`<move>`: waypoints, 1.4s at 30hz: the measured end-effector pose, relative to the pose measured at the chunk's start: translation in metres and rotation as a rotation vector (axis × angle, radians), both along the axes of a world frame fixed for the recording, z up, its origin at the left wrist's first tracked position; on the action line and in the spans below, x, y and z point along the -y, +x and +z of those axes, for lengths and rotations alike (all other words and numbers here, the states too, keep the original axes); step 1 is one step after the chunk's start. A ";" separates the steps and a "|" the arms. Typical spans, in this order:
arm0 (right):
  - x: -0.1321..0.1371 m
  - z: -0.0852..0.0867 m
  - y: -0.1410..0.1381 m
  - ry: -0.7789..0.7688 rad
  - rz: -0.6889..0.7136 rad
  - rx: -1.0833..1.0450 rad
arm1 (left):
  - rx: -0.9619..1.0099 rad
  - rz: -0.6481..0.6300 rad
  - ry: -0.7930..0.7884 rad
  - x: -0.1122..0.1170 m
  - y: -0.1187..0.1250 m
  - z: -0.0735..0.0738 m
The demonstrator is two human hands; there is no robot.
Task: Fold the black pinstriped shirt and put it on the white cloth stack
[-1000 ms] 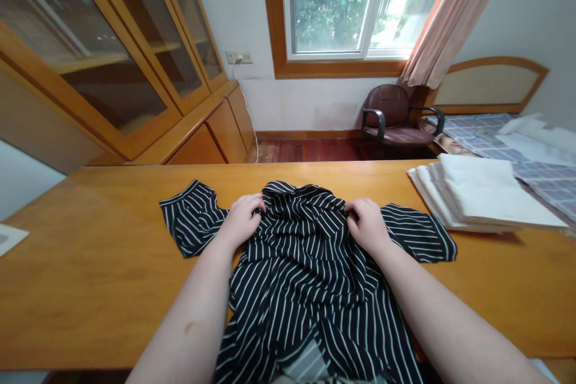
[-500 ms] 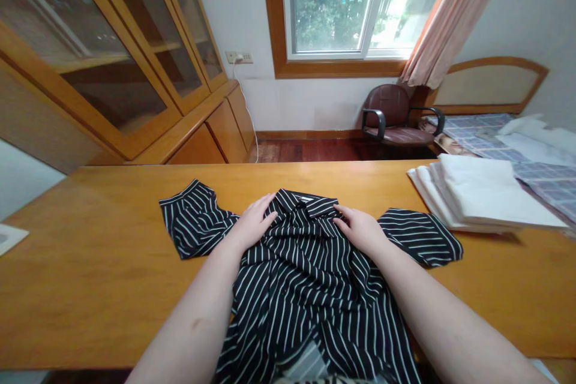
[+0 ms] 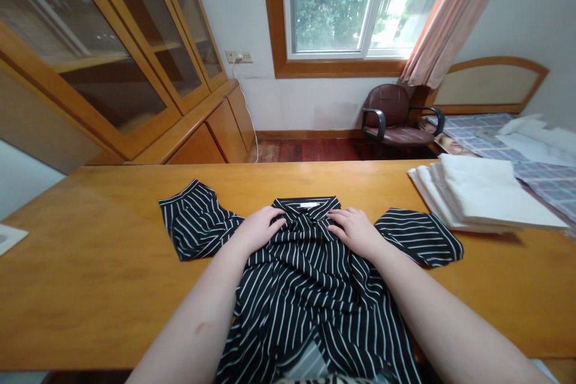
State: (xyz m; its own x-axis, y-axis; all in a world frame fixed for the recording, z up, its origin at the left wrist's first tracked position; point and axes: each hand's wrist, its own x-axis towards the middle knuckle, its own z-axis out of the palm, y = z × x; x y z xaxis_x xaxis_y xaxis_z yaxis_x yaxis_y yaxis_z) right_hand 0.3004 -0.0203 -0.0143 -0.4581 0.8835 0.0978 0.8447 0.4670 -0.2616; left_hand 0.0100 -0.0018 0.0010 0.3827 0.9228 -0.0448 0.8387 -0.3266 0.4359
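The left hand (image 3: 258,229) and right hand (image 3: 355,231) are laid on the sides of the collar (image 3: 326,207), fingers loosely parted, nothing clasped. One shirt (image 3: 306,288) is spread on one table (image 3: 90,288). Collar straightening seems in hand; smoothing of the creased front seems called for. Two sleeves (image 3: 418,237) are stretched outward. Beyond, one white stack (image 3: 481,192) and one chair (image 3: 391,111) are seen.

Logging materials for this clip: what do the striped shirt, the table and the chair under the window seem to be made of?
Striped shirt: thin, soft, mostly matte cloth, judging by its small creases; the fibre can't be told.
Table: wood or veneer, apparently varnished, from its warm tone and soft sheen.
Chair: maroon leather or imitation leather, given its smooth, faintly glossy cover.
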 end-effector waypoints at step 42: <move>0.005 0.002 -0.009 0.138 0.062 -0.192 | 0.005 -0.016 0.372 0.006 0.026 0.008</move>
